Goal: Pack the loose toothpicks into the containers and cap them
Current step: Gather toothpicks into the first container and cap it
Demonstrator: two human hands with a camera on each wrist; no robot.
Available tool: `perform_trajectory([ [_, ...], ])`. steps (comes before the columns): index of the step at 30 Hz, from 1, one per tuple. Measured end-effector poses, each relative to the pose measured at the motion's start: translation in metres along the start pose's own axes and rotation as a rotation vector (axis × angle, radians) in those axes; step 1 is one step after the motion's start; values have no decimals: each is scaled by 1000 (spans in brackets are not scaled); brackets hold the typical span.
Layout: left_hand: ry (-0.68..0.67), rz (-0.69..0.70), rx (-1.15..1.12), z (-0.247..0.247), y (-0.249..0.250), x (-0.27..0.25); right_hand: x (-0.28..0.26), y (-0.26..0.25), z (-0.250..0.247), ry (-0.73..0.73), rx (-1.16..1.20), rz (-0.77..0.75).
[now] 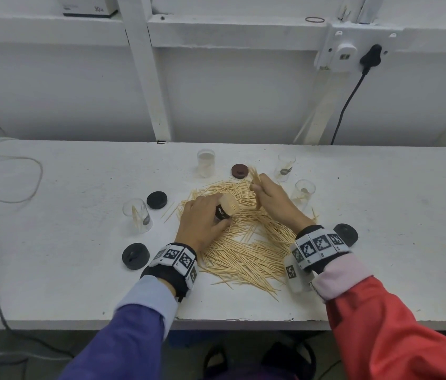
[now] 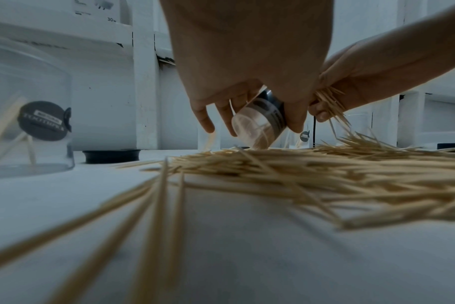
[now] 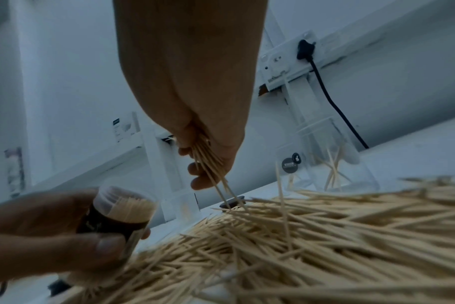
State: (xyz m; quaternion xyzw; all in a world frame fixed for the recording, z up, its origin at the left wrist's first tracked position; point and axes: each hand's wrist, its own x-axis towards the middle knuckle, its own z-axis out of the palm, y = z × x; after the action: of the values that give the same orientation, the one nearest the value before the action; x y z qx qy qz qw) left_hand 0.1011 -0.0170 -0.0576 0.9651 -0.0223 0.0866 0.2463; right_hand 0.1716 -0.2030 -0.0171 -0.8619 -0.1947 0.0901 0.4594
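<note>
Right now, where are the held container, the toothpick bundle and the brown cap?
held container [image 1: 226, 208], head view, on its packed mouth.
toothpick bundle [image 3: 208, 158], right wrist view, mid-bundle below the fingers.
brown cap [image 1: 239, 170], head view, top face.

Left sleeve purple with pale blue cuff, right sleeve red with pink cuff; checker-marked wristbands on both

Pale tan toothpicks lie on a white desk. The clear container wears a black label. Three caps are black, one cap dark brown. Black-and-white checkered wristbands; a blue sleeve and a red sleeve.
</note>
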Motion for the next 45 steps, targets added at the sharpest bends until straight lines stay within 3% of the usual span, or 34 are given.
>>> perform_trajectory([
  [8, -35, 44, -10, 1, -1, 0, 4, -17, -7, 66, 516, 113],
  [16, -74, 63, -20, 0, -1, 0, 14, -28, 5, 209, 1044, 109],
  [25, 1, 52, -63, -7, 6, -3, 1, -35, 45, 267, 869, 66],
  [34, 20, 49, -78, -9, 8, -5, -15, -30, 64, 142, 726, 23],
  [45, 35, 41, -76, -12, 11, -6, -12, -30, 58, 184, 987, 78],
])
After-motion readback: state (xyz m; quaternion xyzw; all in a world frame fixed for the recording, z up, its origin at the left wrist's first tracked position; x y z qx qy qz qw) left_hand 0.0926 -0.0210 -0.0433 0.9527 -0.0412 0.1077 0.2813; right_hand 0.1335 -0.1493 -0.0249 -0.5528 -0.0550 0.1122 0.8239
